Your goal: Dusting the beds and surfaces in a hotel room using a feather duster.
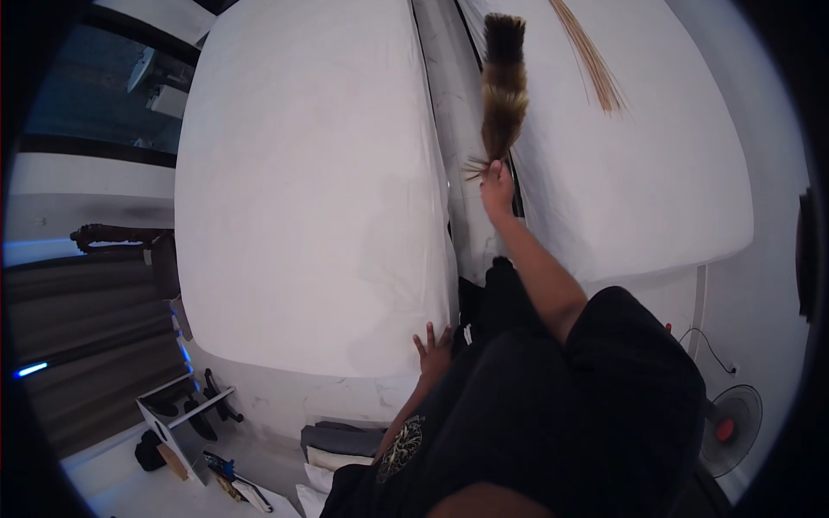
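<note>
R hand (496,188) is clenched round the near end of the brush (503,104), arm stretched out fwd, thumb up top w/ fingers curled under, tho finger detail is hard to make out. Brush runs straight on from the fist, away from the person: pale brown nearest the hand, banded mid-length, v. dark at the far tip. A few thin strands stick out L of the fist, just beside the thumb. Brush is over the L edge of the R bed (639,181), next to the gap (471,207) betw the two beds; can't tell if it touches the sheet. R hand itself is above the gap.

L hand (433,352) is free of any grip, fingers spread, at the near R corner of the L bed (311,173), seemingly resting on the white sheet. It's well apart from the brush, much nearer the body.

Bundle of thin sticks (591,65) lies on the R bed, to the R of the brush & apart from it, ends fanned toward the person. Fan (725,429) w/ red hub is lower R; folded grey cloth (344,439) & pale pillows (315,475) are lower L, near the L forearm
</note>
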Demonstrator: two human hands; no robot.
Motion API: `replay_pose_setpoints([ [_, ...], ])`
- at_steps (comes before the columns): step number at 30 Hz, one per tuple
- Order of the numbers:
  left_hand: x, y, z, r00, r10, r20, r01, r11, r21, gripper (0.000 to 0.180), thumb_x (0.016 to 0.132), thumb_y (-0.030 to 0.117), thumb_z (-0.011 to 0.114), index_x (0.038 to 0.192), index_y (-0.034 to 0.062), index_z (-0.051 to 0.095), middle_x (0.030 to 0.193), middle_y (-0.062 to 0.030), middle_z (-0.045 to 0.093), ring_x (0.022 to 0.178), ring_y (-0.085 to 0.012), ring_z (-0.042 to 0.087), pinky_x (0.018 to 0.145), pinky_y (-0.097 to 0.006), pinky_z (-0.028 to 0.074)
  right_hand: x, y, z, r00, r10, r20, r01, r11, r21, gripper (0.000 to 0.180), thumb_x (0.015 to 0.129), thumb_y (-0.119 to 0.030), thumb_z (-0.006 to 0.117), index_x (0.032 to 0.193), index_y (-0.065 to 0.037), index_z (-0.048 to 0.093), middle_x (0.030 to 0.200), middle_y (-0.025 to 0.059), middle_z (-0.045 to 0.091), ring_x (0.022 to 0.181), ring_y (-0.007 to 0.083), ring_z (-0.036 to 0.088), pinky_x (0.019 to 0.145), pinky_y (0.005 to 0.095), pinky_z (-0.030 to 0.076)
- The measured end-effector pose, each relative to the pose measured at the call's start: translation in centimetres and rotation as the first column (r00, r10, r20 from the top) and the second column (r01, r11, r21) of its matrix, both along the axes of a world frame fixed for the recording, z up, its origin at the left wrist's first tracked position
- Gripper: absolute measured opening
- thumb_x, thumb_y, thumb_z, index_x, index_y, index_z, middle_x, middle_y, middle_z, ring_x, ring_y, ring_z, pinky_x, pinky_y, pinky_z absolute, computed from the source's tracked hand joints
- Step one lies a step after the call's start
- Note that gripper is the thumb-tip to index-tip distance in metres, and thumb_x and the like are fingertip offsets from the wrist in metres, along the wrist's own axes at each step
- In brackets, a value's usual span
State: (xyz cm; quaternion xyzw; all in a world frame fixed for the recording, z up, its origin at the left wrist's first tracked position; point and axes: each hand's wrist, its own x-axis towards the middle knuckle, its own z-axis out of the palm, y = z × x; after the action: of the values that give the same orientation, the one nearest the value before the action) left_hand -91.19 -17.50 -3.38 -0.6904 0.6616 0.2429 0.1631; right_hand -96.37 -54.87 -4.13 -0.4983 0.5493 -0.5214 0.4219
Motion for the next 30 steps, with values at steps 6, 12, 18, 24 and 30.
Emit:
replay_pose_setpoints([
  [6, -0.1, 0.3, -0.5, 0.984, 0.112, -0.137, -0.106, 0.993, 0.048, 0.043, 0.078, 0.026, 0.047, 0.119, 0.0141, 0.047, 0.140, -0.0003, 0.021, 0.131, -0.0353, -0.002, 0.095, -0.065, -0.004, 3.1, 18.3, -9.9, 0.565, 0.822, -0.074, -0.360, 0.327, 0.874, 0.033, 0.082, -0.024, 0.040, 0.070, 0.002, 0.056, 0.070, 0.0187, 0.059, 0.053, 0.0285, 0.057, 0.041, 0.0421, 0.041],
  [12, -1.2, 1.1, -0.3, 0.983, 0.079, -0.168, -0.084, 0.996, -0.021, 0.039, 0.077, 0.028, 0.048, 0.113, 0.0148, 0.053, 0.132, -0.0023, 0.037, 0.131, -0.0334, -0.001, 0.094, -0.066, -0.006, -7.6, 24.8, -11.7, 0.835, 0.453, 0.313, -0.285, -0.130, 0.949, 0.022, 0.078, -0.014, 0.040, 0.060, -0.003, 0.048, 0.047, 0.0113, 0.045, 0.035, 0.0234, 0.044, 0.030, 0.0366, 0.032],
  [18, -2.3, 2.2, -2.3, 0.984, 0.061, -0.165, -0.051, 0.996, 0.070, 0.041, 0.075, 0.032, 0.052, 0.112, 0.0148, 0.055, 0.119, -0.0054, 0.051, 0.131, -0.0317, 0.009, 0.092, -0.066, -0.008, -8.9, 17.3, -1.7, 0.923, 0.364, -0.120, -0.227, 0.772, 0.594, 0.059, 0.089, -0.050, 0.027, 0.061, -0.004, 0.049, 0.047, 0.0076, 0.047, 0.042, 0.0193, 0.050, 0.041, 0.0336, 0.039],
  [24, -6.5, 8.8, -4.0, 0.569, 0.520, -0.637, -0.437, 0.848, 0.302, 0.043, 0.087, 0.031, 0.039, 0.122, 0.0074, 0.043, 0.116, -0.0174, 0.050, 0.110, -0.0310, 0.047, 0.098, -0.041, 0.029, -5.6, 12.2, 3.8, 0.803, -0.058, 0.593, -0.213, 0.901, 0.377, 0.043, 0.088, -0.048, 0.037, 0.078, -0.008, 0.050, 0.057, -0.0025, 0.043, 0.039, 0.0076, 0.039, 0.036, 0.0217, 0.031],
  [30, -5.3, 15.4, -2.4, 0.467, 0.725, -0.506, -0.581, 0.683, 0.442, 0.046, 0.086, 0.036, 0.047, 0.119, 0.0043, 0.045, 0.109, -0.0183, 0.055, 0.101, -0.0289, 0.053, 0.085, -0.034, 0.042, -3.8, 24.9, -2.6, 0.913, 0.115, 0.392, -0.408, 0.325, 0.853, 0.045, 0.090, -0.044, 0.030, 0.069, -0.008, 0.045, 0.047, 0.0031, 0.038, 0.034, 0.0157, 0.035, 0.031, 0.0315, 0.029],
])
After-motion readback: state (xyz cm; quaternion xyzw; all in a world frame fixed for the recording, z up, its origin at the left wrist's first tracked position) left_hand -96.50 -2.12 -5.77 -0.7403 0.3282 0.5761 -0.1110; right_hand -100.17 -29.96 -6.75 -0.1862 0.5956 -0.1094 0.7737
